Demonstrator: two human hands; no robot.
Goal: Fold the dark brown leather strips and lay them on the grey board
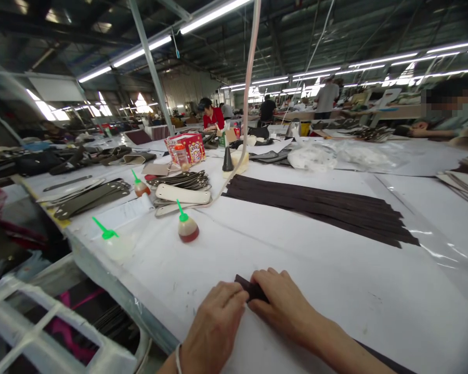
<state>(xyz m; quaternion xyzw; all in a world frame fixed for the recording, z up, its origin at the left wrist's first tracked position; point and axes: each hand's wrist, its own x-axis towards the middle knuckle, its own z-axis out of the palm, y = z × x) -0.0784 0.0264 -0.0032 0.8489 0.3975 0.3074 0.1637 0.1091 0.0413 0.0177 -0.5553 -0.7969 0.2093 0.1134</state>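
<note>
A dark brown strip lies on the white table near its front edge. My left hand has its fingers curled and pressed onto the strip's end. My right hand lies over the strip just to the right, fingers bent down on it. Most of the strip is hidden under both hands. A long dark piece runs off under my right forearm.
A row of dark brown strips lies across the table's middle. Small glue bottles with green nozzles stand at left. Beyond are stacked leather parts, a red box, plastic bags, a hanging hose, seated workers.
</note>
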